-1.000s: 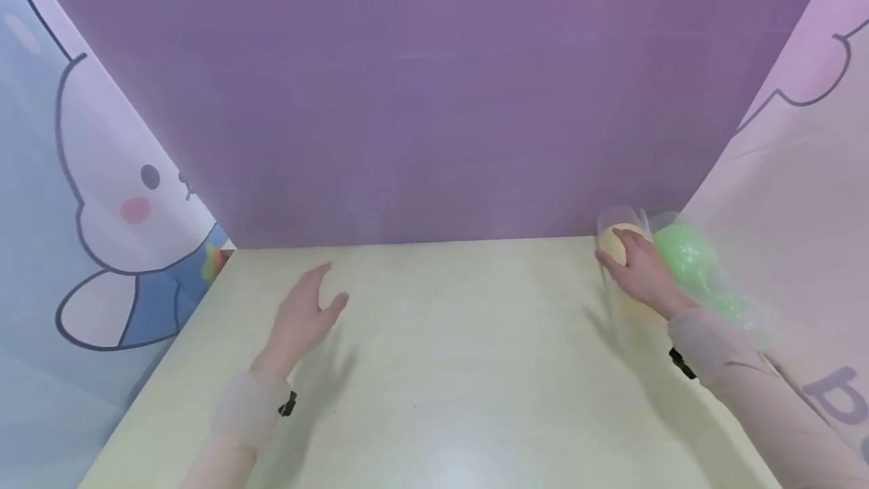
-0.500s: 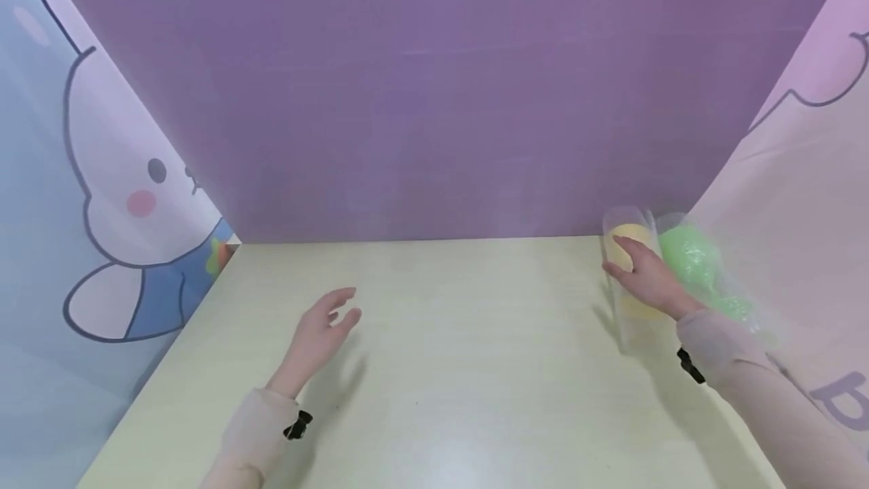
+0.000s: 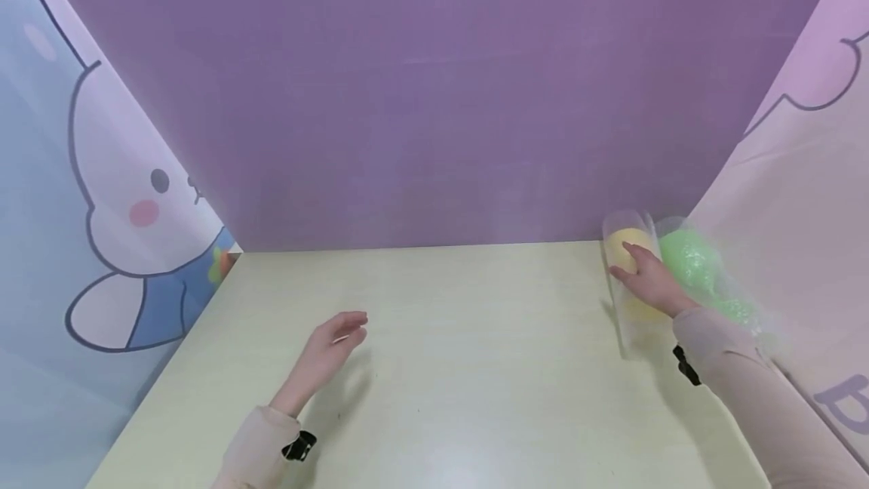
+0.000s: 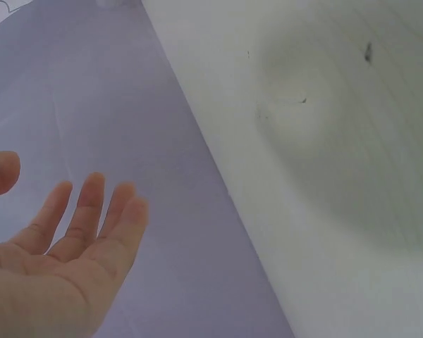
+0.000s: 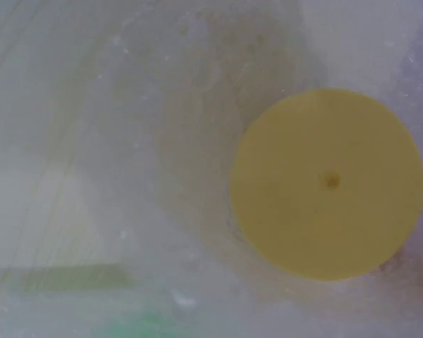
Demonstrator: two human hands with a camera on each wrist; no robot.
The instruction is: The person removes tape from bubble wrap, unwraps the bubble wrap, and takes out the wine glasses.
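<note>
At the back right of the table a long clear plastic container (image 3: 624, 334) holds a yellow ball (image 3: 623, 236) at its far end, with more yellow further down. Seen closely in the right wrist view, the yellow ball (image 5: 324, 218) looks round and smooth with a small dimple. My right hand (image 3: 652, 281) lies over this container, thumb and forefinger spread apart; its other fingers are hidden. Beside it, a second clear container has green glittery balls (image 3: 689, 259) in it. My left hand (image 3: 326, 353) hovers above the table, holding nothing, fingers loosely bent (image 4: 77, 260).
A purple wall (image 3: 421, 112) rises along the table's back edge. Printed cloths stand at both sides, a blue one with a cartoon rabbit (image 3: 122, 210) left and a pink one (image 3: 808, 247) right. Small dark specks (image 4: 368, 53) dot the pale table (image 3: 475, 368).
My left hand has drawn back towards me and slightly right, its fingers coming closer together. My right hand has slid a little back over the container, which stays in place. The view has shifted slightly.
</note>
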